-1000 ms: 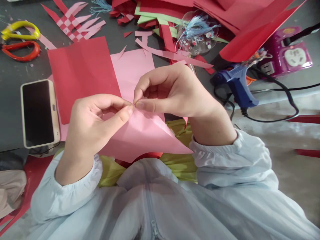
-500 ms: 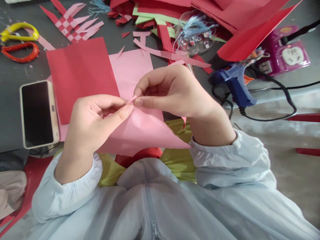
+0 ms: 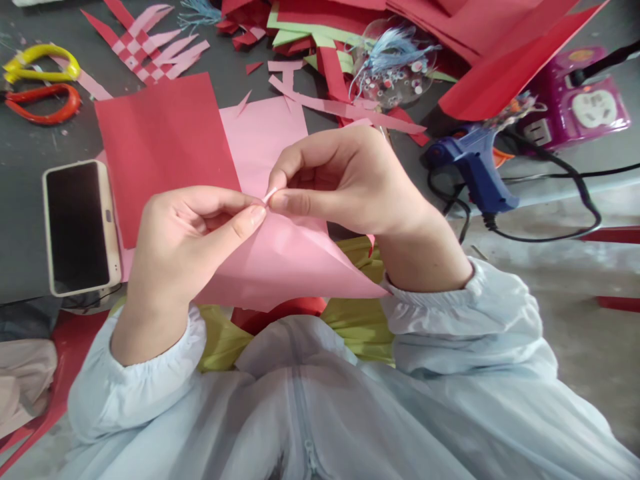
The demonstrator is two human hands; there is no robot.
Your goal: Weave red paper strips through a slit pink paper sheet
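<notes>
A sheet of pink paper (image 3: 295, 267) hangs over the table's near edge, its pointed corner reaching toward my right sleeve. My left hand (image 3: 200, 233) pinches its upper edge between thumb and forefinger. Close beside those fingertips, my right hand (image 3: 335, 180) grips the same edge with thumb and bent forefinger. A narrow rolled or folded bit of the edge shows pale between the two hands. Behind my left hand lies a red paper square (image 3: 165, 147), on top of more pink paper (image 3: 270, 133).
A phone (image 3: 80, 227) lies at the left, below scissors (image 3: 43, 103). A woven paper piece (image 3: 145, 53) is at the back. Paper scraps, a dish of beads with a blue tassel (image 3: 395, 60), a blue glue gun (image 3: 475, 163) and a purple power socket (image 3: 580, 110) stand right.
Both hands keep their pinch on the pink paper. The pale rolled bit between the fingertips has tilted more upright. The whole view has shifted slightly.
</notes>
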